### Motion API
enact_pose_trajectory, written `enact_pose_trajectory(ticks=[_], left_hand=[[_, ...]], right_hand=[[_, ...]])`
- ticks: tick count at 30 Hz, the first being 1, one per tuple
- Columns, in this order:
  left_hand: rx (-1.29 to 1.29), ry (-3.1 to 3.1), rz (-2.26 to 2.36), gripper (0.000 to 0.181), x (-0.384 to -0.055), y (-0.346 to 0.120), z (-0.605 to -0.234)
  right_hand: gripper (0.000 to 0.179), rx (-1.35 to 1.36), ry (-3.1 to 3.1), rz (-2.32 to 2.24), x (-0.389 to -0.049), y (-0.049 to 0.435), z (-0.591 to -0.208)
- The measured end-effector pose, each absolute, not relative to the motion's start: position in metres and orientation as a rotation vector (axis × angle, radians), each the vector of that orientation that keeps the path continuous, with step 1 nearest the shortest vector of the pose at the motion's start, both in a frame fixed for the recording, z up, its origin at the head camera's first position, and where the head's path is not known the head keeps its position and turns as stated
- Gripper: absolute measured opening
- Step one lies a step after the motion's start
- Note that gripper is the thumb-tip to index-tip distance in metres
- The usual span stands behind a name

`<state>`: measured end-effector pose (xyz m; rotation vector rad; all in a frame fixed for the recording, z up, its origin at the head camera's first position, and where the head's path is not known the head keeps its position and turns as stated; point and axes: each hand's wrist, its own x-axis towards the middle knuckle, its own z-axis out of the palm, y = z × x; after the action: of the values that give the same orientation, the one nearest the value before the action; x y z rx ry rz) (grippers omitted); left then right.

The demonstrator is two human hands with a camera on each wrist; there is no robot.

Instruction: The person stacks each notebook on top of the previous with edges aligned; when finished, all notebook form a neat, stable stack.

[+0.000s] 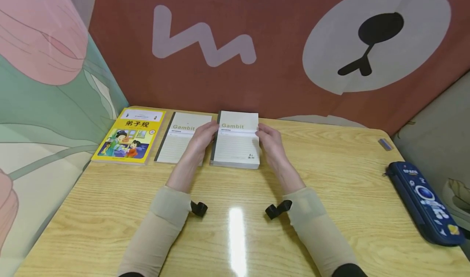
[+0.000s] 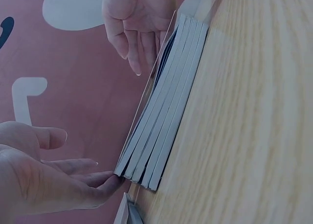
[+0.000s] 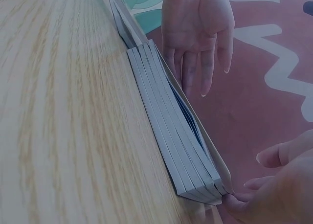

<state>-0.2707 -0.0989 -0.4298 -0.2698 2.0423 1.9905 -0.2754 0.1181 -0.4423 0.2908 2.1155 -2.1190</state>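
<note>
A stack of several Gambit notebooks with dark spines lies on the table, its pages' edges facing me. My left hand is at the stack's left side, fingertips touching the edge, fingers loosely extended. On the opposite side, my right hand touches the right edge with relaxed fingers. In the left wrist view the stack has its top cover slightly lifted, with the left hand at its corner. The right wrist view shows the right hand at the other corner. Another Gambit notebook lies partly behind the left hand.
A yellow illustrated book lies at the far left of the wooden table. At the right edge lie a blue pencil case with an astronaut and a small eraser-like block. A brown patterned wall stands behind the table.
</note>
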Motion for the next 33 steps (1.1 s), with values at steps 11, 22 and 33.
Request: enact_pose_trajectory(ticks=[11, 22, 33], left_hand=[[-0.264, 2.039, 1.976, 0.059, -0.2704, -0.0991, -0.4297], [-0.294, 2.027, 1.98, 0.06, -0.2717, -0.0999, -0.4294], [-0.269, 2.023, 1.991, 0.061, -0.2707, -0.1033, -0.4267]], right_hand=[[0.059, 0.292, 2.101, -2.114, -0.274, 0.1179, -0.4421], [0.058, 0.292, 2.112, -2.125, -0.276, 0.1171, -0.4426], [0.056, 0.308, 2.11, -2.103, -0.2757, 0.1188, -0.4393]])
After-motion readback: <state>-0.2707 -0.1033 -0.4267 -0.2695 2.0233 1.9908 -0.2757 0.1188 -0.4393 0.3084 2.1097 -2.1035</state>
